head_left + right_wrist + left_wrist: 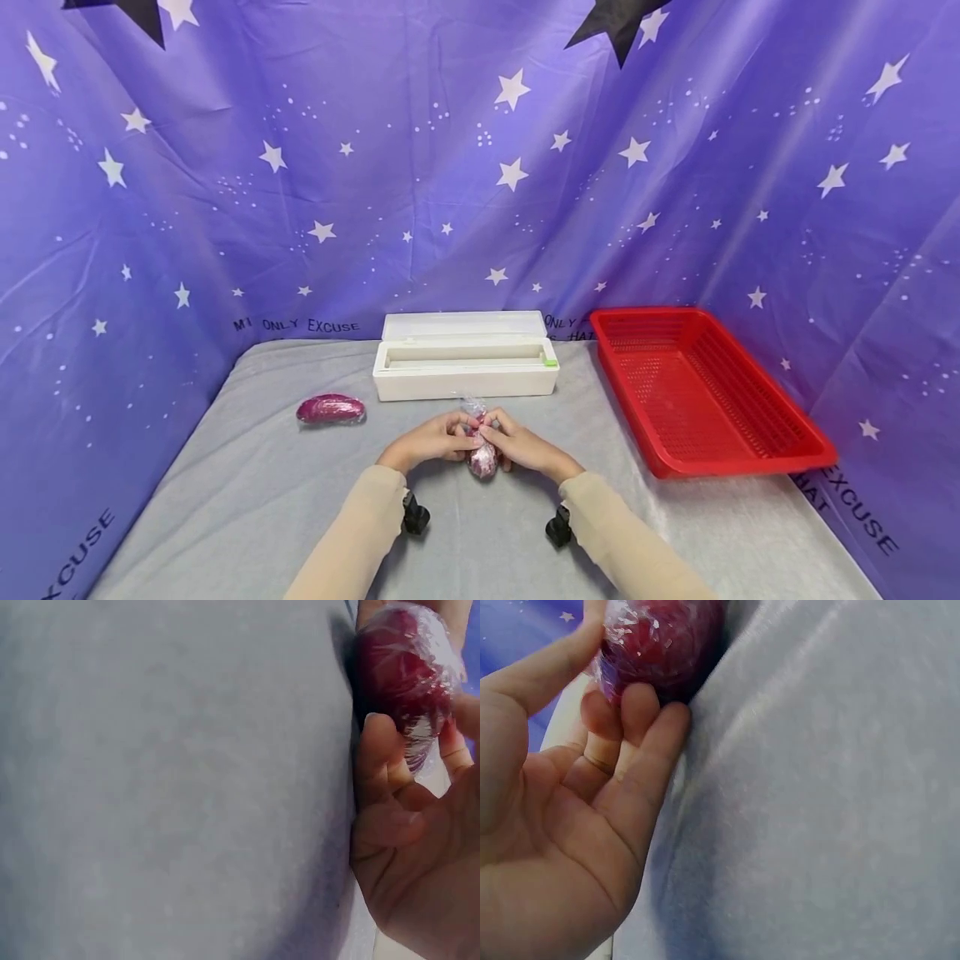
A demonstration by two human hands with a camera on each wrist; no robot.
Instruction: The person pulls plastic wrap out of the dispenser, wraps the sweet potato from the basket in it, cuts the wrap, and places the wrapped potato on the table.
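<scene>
A reddish-purple, rounded thing in cling film [482, 463] is between the two hands near the middle of the table. Its exact kind is hard to tell under the shiny film. The left hand [435, 438] pinches it from the left, the right hand [529, 447] from the right, with fingers and thumbs meeting near its far end. Clear film sticks up loosely beyond the fingertips. In the left wrist view, curled fingertips touch the wrapped thing [667, 641]. From the right wrist, its rounded near end [394, 664] shows beside the fingers.
Another film-wrapped, oblong magenta thing [331, 408] lies at the left. Behind the hands stands a long white box [465, 384], its translucent lid [465, 325] raised and a green piece at its right end. A red plastic basket [738, 465] sits at the right.
</scene>
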